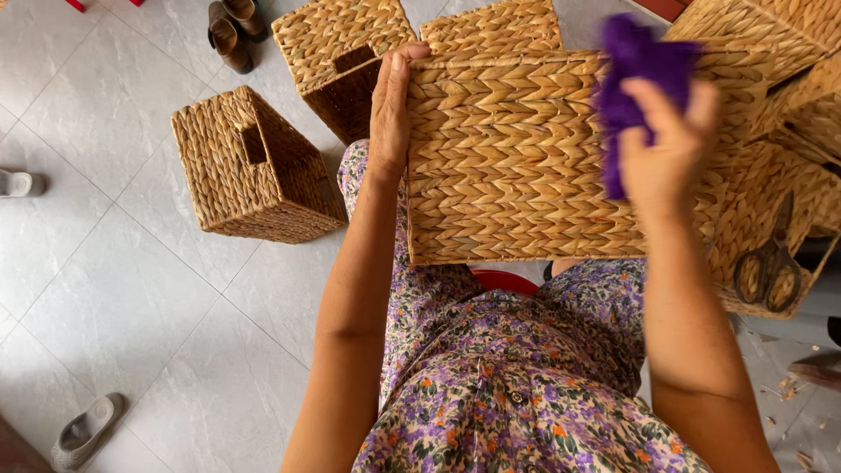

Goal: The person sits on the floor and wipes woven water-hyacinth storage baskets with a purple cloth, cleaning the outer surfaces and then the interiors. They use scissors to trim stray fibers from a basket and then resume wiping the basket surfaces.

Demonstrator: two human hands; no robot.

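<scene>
Floral dress (pixel 517 394) below; right hand (pixel 666 149) presses purple cloth (pixel 635 70) on woven basket (pixel 517 166).

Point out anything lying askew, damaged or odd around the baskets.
Two woven baskets lie tipped on the tiled floor: one on its side, another tilted behind it. Scissors rest loose on a basket at right. Small scraps litter the floor nearby. No damage shows.

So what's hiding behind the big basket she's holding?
Behind the big basket, the tops of two more woven baskets show. Their lower parts are covered. The left hand grips its edge; the right hand holds a purple cloth in front.
</scene>
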